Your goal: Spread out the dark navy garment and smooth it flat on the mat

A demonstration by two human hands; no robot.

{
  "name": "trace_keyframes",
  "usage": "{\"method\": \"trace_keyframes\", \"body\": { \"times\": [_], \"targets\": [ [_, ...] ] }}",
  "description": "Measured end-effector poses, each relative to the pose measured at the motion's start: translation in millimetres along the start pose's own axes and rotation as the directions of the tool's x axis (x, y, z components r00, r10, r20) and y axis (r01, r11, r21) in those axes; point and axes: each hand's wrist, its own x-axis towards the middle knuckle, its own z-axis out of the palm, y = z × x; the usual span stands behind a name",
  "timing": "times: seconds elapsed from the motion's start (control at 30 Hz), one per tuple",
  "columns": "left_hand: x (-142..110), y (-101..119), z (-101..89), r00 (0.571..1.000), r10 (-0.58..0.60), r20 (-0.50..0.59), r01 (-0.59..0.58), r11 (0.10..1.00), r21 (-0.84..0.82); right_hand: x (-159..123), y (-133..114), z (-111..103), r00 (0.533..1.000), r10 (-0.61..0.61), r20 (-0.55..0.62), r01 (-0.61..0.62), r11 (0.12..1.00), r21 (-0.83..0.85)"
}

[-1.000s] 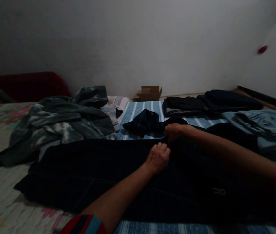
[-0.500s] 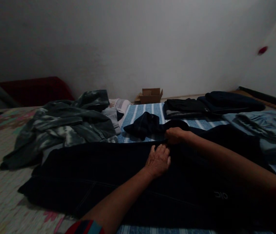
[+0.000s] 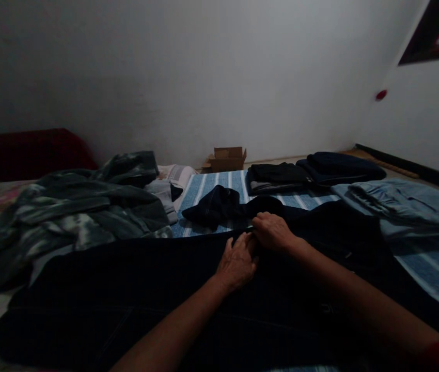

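A long dark navy garment [image 3: 134,279] with pale stitching and small white lettering lies spread across the bed in front of me. My left hand [image 3: 237,261] rests on its far edge, fingers apart and slightly bent over the cloth. Just right of it, touching or nearly so, my right hand [image 3: 271,230] is closed on the same edge, its fingertips partly hidden. Beyond my hands, a crumpled navy part [image 3: 214,206], perhaps a sleeve or leg end, lies on the blue striped sheet [image 3: 204,181].
A grey-green mottled garment [image 3: 99,201] is heaped at left. Folded dark clothes [image 3: 277,175] and navy clothes [image 3: 339,168] lie at back right, with light blue denim [image 3: 409,204] nearer. An open cardboard box [image 3: 227,159] stands by the wall.
The view has turned to the right, so most things sit further left. My right hand has come closer to my left, and the garment's right part looks more spread out.
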Motion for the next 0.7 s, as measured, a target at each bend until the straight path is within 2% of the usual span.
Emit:
{"method": "trace_keyframes", "body": {
  "times": [0.13, 0.23, 0.33, 0.4, 0.47, 0.57, 0.63, 0.7],
  "targets": [
    [-2.5, -7.2, 2.2, 0.995, 0.049, -0.085, -0.049, 0.999, 0.002, -17.0, 24.1, 0.0, 0.976, 0.180, -0.123, -0.182, 0.983, -0.003],
    [2.9, -20.7, -9.5, 0.961, 0.059, -0.272, -0.054, 0.998, 0.025, -26.3, 45.9, 2.1, 0.938, 0.298, -0.174, -0.304, 0.953, -0.004],
    [16.1, -36.8, -33.2, 0.877, -0.082, -0.473, 0.143, 0.985, 0.095, -32.2, 61.4, 6.3, 0.917, 0.356, -0.180, -0.364, 0.931, -0.016],
    [26.1, -45.9, -48.9, 0.816, -0.215, -0.536, 0.326, 0.938, 0.121, -34.6, 66.9, 10.2, 0.913, 0.375, -0.163, -0.385, 0.923, -0.029],
    [35.0, -52.7, -59.8, 0.766, -0.378, -0.519, 0.495, 0.863, 0.102, -36.4, 69.4, 14.4, 0.915, 0.379, -0.138, -0.387, 0.921, -0.042],
    [45.3, -60.6, -66.7, 0.694, -0.606, -0.388, 0.664, 0.747, 0.020, -38.8, 70.6, 19.6, 0.928, 0.358, -0.101, -0.365, 0.929, -0.064],
    [51.3, -67.2, -68.2, 0.663, -0.678, -0.318, 0.710, 0.704, -0.018, -40.0, 71.3, 21.9, 0.933, 0.350, -0.083, -0.357, 0.931, -0.077],
    [57.6, -76.1, -71.3, 0.650, -0.700, -0.295, 0.723, 0.689, -0.040, -40.6, 73.0, 23.0, 0.931, 0.357, -0.074, -0.362, 0.928, -0.084]
  ]
}}
